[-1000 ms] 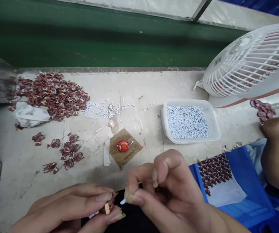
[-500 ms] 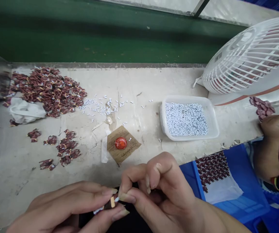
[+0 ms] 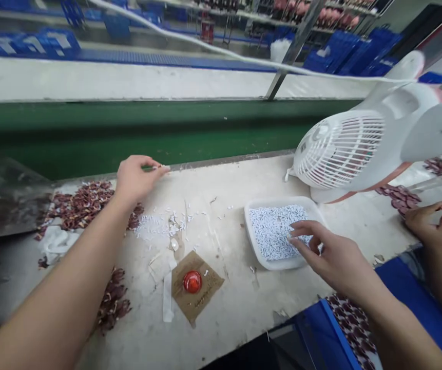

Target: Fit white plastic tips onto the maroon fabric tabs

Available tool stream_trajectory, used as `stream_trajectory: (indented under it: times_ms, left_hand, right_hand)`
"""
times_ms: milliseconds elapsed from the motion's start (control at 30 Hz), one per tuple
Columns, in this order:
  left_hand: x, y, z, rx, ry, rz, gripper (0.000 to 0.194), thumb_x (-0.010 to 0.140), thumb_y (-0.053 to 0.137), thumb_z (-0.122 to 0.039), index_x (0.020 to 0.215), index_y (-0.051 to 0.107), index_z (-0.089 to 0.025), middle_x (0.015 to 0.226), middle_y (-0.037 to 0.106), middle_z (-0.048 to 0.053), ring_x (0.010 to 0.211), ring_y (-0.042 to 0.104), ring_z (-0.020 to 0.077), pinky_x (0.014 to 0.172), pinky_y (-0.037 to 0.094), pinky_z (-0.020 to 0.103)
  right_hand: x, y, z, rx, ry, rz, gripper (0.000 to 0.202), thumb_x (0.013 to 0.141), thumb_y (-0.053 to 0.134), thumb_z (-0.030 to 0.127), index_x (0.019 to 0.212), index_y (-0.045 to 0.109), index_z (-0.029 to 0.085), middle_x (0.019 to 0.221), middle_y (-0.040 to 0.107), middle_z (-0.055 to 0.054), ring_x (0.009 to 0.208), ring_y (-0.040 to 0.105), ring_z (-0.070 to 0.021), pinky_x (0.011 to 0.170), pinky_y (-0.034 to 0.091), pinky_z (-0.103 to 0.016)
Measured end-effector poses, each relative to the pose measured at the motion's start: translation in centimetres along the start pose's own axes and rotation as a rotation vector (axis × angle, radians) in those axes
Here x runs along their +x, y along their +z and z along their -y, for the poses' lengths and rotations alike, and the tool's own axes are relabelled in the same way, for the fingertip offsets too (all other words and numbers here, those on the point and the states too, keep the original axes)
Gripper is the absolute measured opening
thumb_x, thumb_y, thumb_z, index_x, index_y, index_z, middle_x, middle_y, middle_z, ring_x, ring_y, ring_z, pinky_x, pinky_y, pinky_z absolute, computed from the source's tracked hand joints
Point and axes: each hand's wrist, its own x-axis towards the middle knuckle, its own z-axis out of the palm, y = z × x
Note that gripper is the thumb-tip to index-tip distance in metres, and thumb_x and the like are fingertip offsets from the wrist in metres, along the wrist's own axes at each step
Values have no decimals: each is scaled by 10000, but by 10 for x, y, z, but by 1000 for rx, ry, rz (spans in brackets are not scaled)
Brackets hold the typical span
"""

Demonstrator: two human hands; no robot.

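Observation:
My left hand (image 3: 139, 177) is stretched out past the heap of small reddish-brown figures (image 3: 84, 203). Its thumb and forefinger are pinched together, and only a tiny bit of what they may hold shows between the tips. Over the white plastic tub (image 3: 247, 221) hovers my right hand (image 3: 328, 252), thumb and fingers apart. Small pale wavy pieces (image 3: 272, 231) fill the tub just beside those fingertips. A round red dish (image 3: 192, 282) sits on a brown square card (image 3: 201, 303) between my arms. My left forearm partly hides a smaller group of brown figures (image 3: 115, 303).
Pale pieces (image 3: 153, 223) lie scattered beside the heap, near a white cloth (image 3: 57, 244). A white fan (image 3: 340, 149) stands at the back right. Another person's hand (image 3: 432, 223) is at the far right. Below the table edge is a blue crate (image 3: 332, 329) with brown pieces.
My hands have parted from close together at the front. The left went forward to the far side of the table, the right moved over the tub and opened. The view has tilted up.

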Motion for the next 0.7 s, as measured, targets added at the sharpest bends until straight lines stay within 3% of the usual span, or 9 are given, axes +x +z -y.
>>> stream_trajectory:
  times_ms: [100, 167, 233, 300, 400, 467, 533, 600, 700]
  left_hand:
    - [85, 17, -7, 77, -105, 47, 337, 1027, 827, -434, 1248, 773, -185, 1410, 769, 116, 1351, 714, 328, 1192, 556, 628]
    - [102, 17, -8, 104, -117, 40, 385, 1024, 826, -453, 1304, 761, -197, 1482, 733, 125, 1411, 675, 350, 1225, 521, 655]
    - [89, 6, -5, 103, -74, 1, 429, 1025, 821, -472, 1347, 748, -198, 1538, 706, 142, 1463, 644, 364, 1256, 486, 680]
    - [48, -17, 3, 79, 6, -59, 457, 1071, 747, -504, 1406, 735, -194, 1543, 716, 126, 1453, 660, 346, 1247, 504, 636]
    - [-58, -58, 26, 59, 140, -131, 552, 1136, 497, -607, 1358, 796, -199, 1347, 803, -42, 1303, 736, 286, 1121, 564, 401]
    - [-139, -76, 48, 64, 230, -119, 438, 1032, 666, -674, 1030, 849, -277, 1046, 856, -47, 1031, 805, 228, 941, 621, 320]
    - [-209, -82, 72, 89, 292, -79, 318, 1028, 722, -629, 974, 843, -340, 947, 853, -42, 885, 814, 196, 829, 627, 282]
    - [-253, -79, 96, 125, 345, -58, 273, 1037, 739, -599, 1047, 856, -352, 987, 855, -9, 893, 819, 202, 833, 629, 283]
    - [-273, -67, 121, 177, 425, -37, 241, 1065, 732, -502, 1204, 870, -363, 1060, 852, 20, 943, 801, 217, 898, 607, 302]
  right_hand:
    - [24, -1, -30, -80, 6, 85, 295, 950, 678, 443, 1176, 745, 266, 1038, 905, -96, 589, 751, -275, 558, 551, -402]
    - [29, 3, -35, -100, -5, 133, 276, 966, 650, 443, 1173, 753, 292, 1020, 911, -76, 634, 789, -294, 575, 555, -399]
    - [29, 5, -36, -120, -7, 156, 240, 993, 627, 449, 1140, 748, 303, 984, 908, -84, 672, 806, -320, 606, 554, -412]
    - [28, 7, -36, -139, 1, 156, 184, 1018, 623, 433, 1111, 717, 305, 1008, 904, -109, 677, 798, -333, 623, 538, -430]
    - [32, 7, -36, -145, -3, 171, 142, 1045, 649, 377, 1176, 664, 324, 1098, 895, -123, 691, 789, -320, 646, 532, -438]
    - [36, 6, -37, -145, -21, 207, 139, 1055, 667, 349, 1193, 672, 338, 1052, 893, -115, 692, 786, -319, 653, 530, -434]
    - [41, 4, -39, -157, -37, 239, 105, 1059, 681, 348, 1161, 701, 336, 1012, 893, -113, 677, 784, -322, 653, 518, -430]
    - [46, 0, -39, -176, -45, 247, 92, 1056, 688, 347, 1142, 709, 322, 1022, 895, -116, 670, 784, -317, 650, 502, -419]
    - [49, -1, -35, -186, -62, 244, 136, 1046, 681, 314, 1180, 682, 290, 980, 884, -114, 681, 775, -295, 669, 494, -402]
